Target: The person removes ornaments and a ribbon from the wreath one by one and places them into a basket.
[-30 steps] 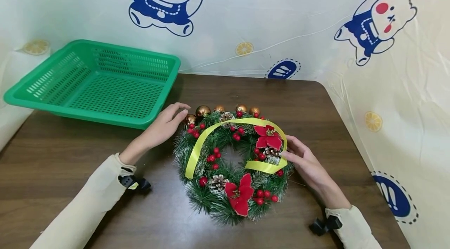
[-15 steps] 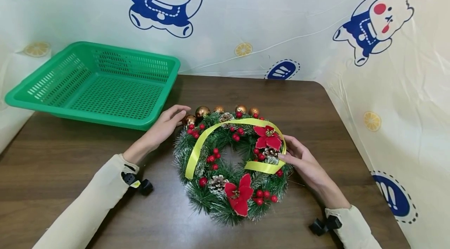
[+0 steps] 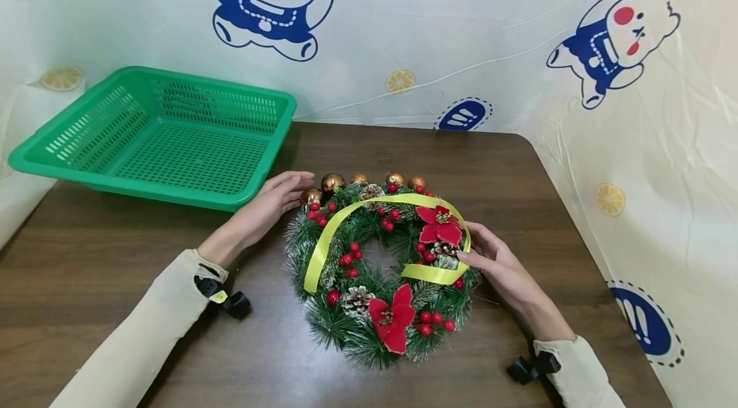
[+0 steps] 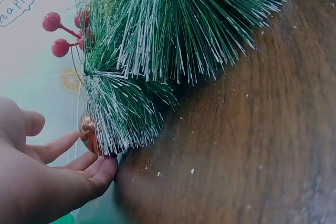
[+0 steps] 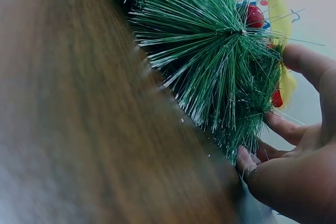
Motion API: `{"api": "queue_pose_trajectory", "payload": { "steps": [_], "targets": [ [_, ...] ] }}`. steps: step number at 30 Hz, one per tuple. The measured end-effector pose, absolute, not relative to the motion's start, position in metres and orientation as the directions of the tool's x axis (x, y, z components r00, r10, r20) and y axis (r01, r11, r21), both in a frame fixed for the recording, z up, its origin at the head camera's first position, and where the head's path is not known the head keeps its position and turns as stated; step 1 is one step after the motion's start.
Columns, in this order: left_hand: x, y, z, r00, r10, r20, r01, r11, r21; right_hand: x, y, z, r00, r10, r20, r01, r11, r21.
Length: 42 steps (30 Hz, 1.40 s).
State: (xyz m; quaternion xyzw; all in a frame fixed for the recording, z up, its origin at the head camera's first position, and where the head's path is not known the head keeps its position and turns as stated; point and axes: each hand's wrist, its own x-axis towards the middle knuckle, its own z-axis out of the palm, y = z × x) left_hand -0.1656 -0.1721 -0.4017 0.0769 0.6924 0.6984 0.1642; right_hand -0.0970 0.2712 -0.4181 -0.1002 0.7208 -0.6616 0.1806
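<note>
While both hands touch it, the wreath lies between them.

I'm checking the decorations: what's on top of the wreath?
On the wreath, a yellow ribbon, two red flowers, pinecones and red berries show. Whatever lies directly beneath the ribbon is covered.

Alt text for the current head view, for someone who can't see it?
A green wreath with red flowers, berries and a draped yellow ribbon lies on a brown table, a person's left hand at its gold baubles and right hand at its right edge. A green basket stands at the back left, before a cartoon-printed backdrop.
</note>
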Motion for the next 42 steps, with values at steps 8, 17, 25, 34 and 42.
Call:
{"api": "queue_pose_trajectory", "payload": {
  "steps": [8,17,25,34,42],
  "targets": [
    [-0.165,-0.174,-0.4,-0.933,0.328,-0.146,-0.129,0.073,0.989,-0.098,0.272,-0.42,-0.909,-0.399,-0.119,0.081,0.111,-0.99],
    [-0.157,-0.175,-0.402,-0.913,0.353,-0.205,-0.164,0.144,0.976,-0.093,0.27,-0.421,-0.907,-0.391,-0.157,0.114,0.129,-0.985],
    [-0.156,-0.168,-0.399,-0.929,0.335,-0.157,-0.053,0.298,0.953,-0.095,0.271,-0.42,-0.907,-0.396,-0.143,0.097,0.133,-0.986],
    [-0.154,-0.16,-0.384,-0.955,0.289,-0.072,0.041,0.366,0.93,-0.096,0.274,-0.42,-0.902,-0.419,-0.108,0.075,0.095,-0.993],
    [-0.152,-0.162,-0.377,-0.958,0.274,-0.084,0.027,0.376,0.926,-0.097,0.274,-0.419,-0.901,-0.42,-0.107,0.069,0.105,-0.992]
  ]
}}
